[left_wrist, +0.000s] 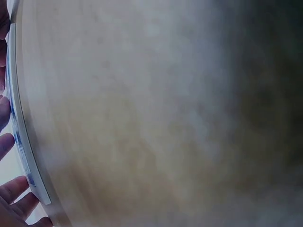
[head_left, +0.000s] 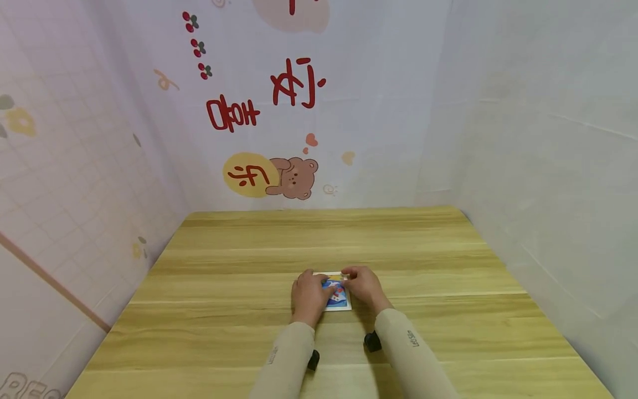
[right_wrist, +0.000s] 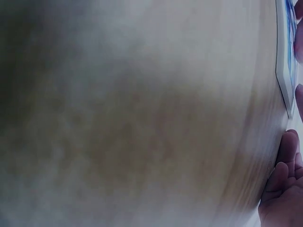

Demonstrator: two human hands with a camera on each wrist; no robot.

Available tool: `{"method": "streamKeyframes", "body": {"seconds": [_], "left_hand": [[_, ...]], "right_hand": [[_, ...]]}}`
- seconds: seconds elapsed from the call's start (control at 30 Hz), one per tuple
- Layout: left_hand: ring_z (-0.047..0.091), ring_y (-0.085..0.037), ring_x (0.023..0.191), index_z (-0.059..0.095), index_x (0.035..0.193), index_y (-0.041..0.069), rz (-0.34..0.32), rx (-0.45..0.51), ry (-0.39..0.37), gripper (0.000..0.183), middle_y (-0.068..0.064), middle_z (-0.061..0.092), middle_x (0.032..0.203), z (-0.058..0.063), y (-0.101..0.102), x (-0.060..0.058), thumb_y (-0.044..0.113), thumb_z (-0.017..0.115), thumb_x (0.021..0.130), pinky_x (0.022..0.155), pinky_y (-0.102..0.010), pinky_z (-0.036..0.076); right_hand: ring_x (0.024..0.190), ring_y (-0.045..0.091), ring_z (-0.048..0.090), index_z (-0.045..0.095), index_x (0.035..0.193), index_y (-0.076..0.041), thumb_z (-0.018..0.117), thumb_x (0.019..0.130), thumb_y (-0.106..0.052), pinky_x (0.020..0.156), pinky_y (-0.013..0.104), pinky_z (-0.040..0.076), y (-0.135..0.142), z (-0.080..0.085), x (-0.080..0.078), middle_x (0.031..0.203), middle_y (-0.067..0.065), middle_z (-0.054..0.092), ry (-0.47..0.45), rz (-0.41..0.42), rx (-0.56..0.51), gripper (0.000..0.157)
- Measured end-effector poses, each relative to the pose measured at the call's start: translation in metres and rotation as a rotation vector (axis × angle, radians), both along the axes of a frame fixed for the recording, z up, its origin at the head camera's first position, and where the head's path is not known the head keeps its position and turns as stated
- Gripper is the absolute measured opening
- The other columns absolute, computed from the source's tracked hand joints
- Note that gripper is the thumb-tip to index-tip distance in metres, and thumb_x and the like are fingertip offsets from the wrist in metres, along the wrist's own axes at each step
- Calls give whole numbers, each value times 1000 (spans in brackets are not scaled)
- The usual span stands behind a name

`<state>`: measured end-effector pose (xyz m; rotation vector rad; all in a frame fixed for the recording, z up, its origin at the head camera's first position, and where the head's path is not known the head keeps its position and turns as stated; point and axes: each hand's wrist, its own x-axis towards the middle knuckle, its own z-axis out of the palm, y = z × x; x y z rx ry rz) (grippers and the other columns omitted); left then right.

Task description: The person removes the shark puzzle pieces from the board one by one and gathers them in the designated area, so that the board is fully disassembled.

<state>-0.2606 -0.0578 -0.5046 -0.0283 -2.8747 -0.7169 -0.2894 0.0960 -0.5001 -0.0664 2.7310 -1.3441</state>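
Observation:
A small flat picture panel (head_left: 336, 302) with a white border lies on the table, its print blue with red and yellow patches. My left hand (head_left: 307, 293) holds it along the left side, thumb reaching over the print. At its upper right corner is my right hand (head_left: 364, 284), thumb and index finger bent close over the edge; I cannot tell whether they pinch anything. The left wrist view catches the panel's pale edge (left_wrist: 23, 127) side-on with fingertips (left_wrist: 12, 188) along it. In the right wrist view, curled fingers (right_wrist: 285, 175) lie just beyond the panel's corner (right_wrist: 285, 90).
The wood-grain table (head_left: 224, 244) spreads around the panel. Behind it hangs a white printed cloth (head_left: 389, 111) with a bear and red characters. Pale cloth walls (head_left: 558, 166) flank both sides. Black wrist mounts (head_left: 372, 341) sit under the sleeves, low over the tabletop.

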Motion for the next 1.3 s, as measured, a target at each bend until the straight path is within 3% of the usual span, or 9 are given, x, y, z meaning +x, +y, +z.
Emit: {"method": "streamKeyframes", "body": {"seconds": [0.37,0.77,0.93,1.07,1.3], "left_hand": [[57,-31,114,78,111,17,-1,-21,-63,35,-12,64,118,0,0,-5,37,80,83,97,-48,42],[59,-32,106,79,107,14,-11,-1,-43,31,-11,65,107,3,1,-3,34,80,84,92,-46,43],[60,-31,104,79,105,15,-9,0,-51,30,-10,65,104,4,0,-4,34,81,82,91,-46,44],[60,-31,104,79,105,16,-12,-3,-52,30,-10,65,105,4,0,-3,34,81,82,91,-46,44],[60,-31,102,79,106,14,-16,2,-53,31,-9,65,104,4,-1,-4,34,81,82,90,-46,44]], "right_hand": [[102,27,62,76,109,-6,75,86,-11,92,47,48,-1,-4,-3,108,11,71,40,6,62,23],[94,23,62,77,108,-6,74,86,-11,88,44,50,-1,-4,-3,104,8,72,49,33,96,22],[100,25,61,77,106,-5,66,85,-5,91,44,48,-1,-2,-3,109,8,72,36,31,65,23],[93,24,58,76,105,-4,58,81,0,83,39,48,0,-1,-3,108,8,71,24,31,44,30],[97,24,59,76,105,-5,57,81,0,87,41,48,1,-3,-4,111,8,71,8,55,48,30]]}}
